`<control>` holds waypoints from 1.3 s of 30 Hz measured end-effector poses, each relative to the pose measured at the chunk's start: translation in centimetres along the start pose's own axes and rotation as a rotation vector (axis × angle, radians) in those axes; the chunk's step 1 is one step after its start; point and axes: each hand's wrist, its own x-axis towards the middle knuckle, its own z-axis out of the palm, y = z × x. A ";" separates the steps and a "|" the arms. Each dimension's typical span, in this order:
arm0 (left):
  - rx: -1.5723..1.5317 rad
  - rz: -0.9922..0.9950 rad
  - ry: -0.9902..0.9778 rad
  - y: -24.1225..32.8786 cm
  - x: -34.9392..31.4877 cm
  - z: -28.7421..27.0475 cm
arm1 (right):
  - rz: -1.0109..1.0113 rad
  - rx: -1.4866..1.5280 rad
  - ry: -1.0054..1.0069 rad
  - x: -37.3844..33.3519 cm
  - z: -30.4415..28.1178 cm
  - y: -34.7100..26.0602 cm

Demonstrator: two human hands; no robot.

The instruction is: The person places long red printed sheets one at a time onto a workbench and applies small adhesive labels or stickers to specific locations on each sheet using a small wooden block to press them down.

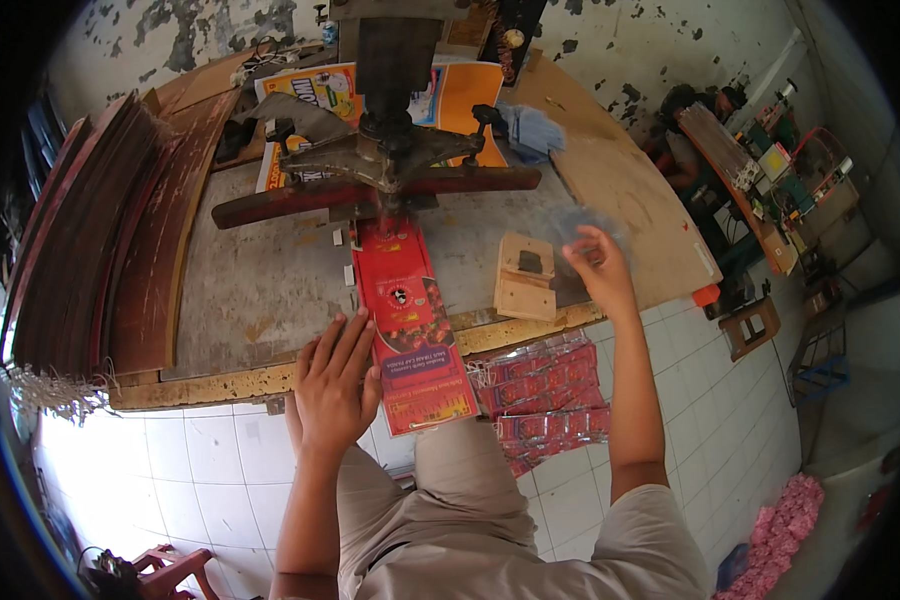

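A long red printed cardboard strip (422, 365) lies on the worn grey press bed, its far end under the press head (390, 180) and its near end over the table edge. My left hand (336, 385) rests flat along the strip's left edge, fingers stretched out. Raised above the table's right side, my right hand (600, 268) has loosely curled fingers, thumb apart, with no grip visible. Beyond its fingertips is a blurred bluish, see-through thing (578, 222); whether they touch I cannot tell. A wooden block with a dark slot (526, 278) sits left of this hand.
Dark reddish boards (90, 230) stand stacked at the left. Bluish plastic or cloth (532, 130) lies behind the press's right side, beside printed sheets (475, 90). Bundled red packets (550, 395) are below the table edge. Another person (682, 140) is at a cluttered bench, far right.
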 end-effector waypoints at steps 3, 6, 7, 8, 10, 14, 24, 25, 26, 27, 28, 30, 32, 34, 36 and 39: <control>0.013 -0.002 -0.004 0.0 0.1 -0.1 | -0.340 -0.274 0.100 -1.6 0.5 -1.9; 0.022 0.010 0.012 -0.1 0.0 0.1 | -0.377 -0.243 -0.132 -2.9 1.4 -3.4; 0.025 0.010 0.011 -0.1 0.0 0.1 | -0.396 -0.239 -0.154 -2.9 1.9 -3.4; 0.027 0.009 0.012 -0.1 0.0 0.1 | -0.416 -0.236 -0.176 -2.9 2.2 -3.4; 0.025 0.012 0.010 -0.1 0.1 0.1 | -0.435 -0.237 -0.192 -2.9 2.3 -3.4; 0.023 0.012 0.006 0.0 0.1 0.0 | -0.452 -0.250 -0.184 -3.0 2.3 -3.3; 0.023 0.000 0.005 0.2 0.1 0.0 | -0.453 -0.268 -0.220 -3.0 2.4 -2.9; 0.028 0.002 -0.007 0.1 0.0 0.0 | -0.453 -0.273 -0.221 -3.0 2.4 -2.9; 0.034 0.004 -0.019 -0.1 -0.1 0.0 | -0.453 -0.276 -0.222 -3.0 2.4 -2.8; 0.040 0.005 -0.032 -0.2 -0.2 0.0 | -0.454 -0.279 -0.222 -3.0 2.4 -2.8; 0.044 0.005 -0.033 -0.3 -0.2 0.0 | -0.453 -0.281 -0.224 -3.1 2.5 -2.8; 0.052 0.006 -0.035 -0.3 -0.2 0.0 | -0.450 -0.287 -0.225 -3.1 2.5 -3.0; 0.051 0.008 -0.033 -0.3 -0.2 0.0 | -0.449 -0.292 -0.228 -3.2 2.5 -3.0; 0.051 0.009 -0.031 -0.2 -0.2 0.0 | -0.449 -0.299 -0.232 -3.2 2.4 -3.1; 0.053 0.008 -0.031 -0.2 -0.2 0.0 | -0.450 -0.305 -0.237 -3.2 2.5 -3.2; 0.049 0.011 -0.037 -0.2 -0.1 0.1 | -0.432 -0.295 -0.245 -3.3 2.4 -3.1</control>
